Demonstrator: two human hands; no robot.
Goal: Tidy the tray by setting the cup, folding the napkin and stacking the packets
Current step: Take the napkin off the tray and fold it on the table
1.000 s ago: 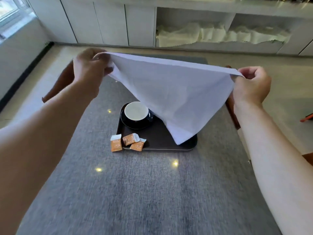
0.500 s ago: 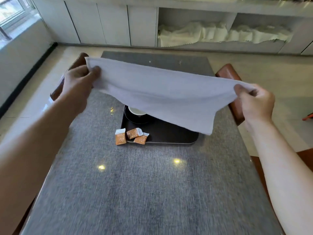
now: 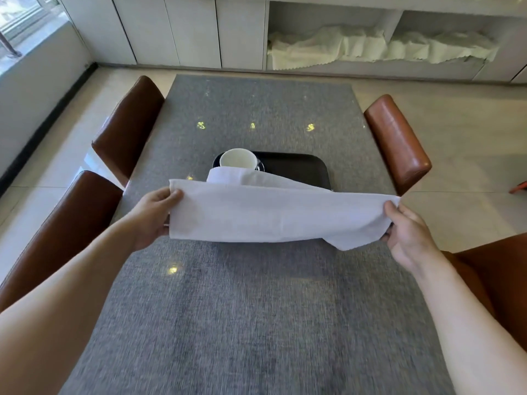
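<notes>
I hold a white cloth napkin point(image 3: 273, 215) stretched wide above the grey table, doubled over into a long band. My left hand point(image 3: 155, 215) pinches its left end and my right hand point(image 3: 406, 232) grips its right end. Behind the napkin lies a dark tray point(image 3: 302, 169) with a white cup point(image 3: 239, 158) standing upright on a dark saucer at the tray's left end. The napkin covers the tray's near edge, and the orange packets are hidden behind it.
The grey table point(image 3: 256, 309) runs from me to the far wall. Brown leather chairs stand at its left point(image 3: 128, 126), near left point(image 3: 57, 232), right point(image 3: 396, 143) and near right point(image 3: 496, 269). White cabinets with cloths fill the back wall.
The napkin came down from a raised, hanging triangle to a low folded band near me. Both hands dropped and moved toward me. The packets became hidden.
</notes>
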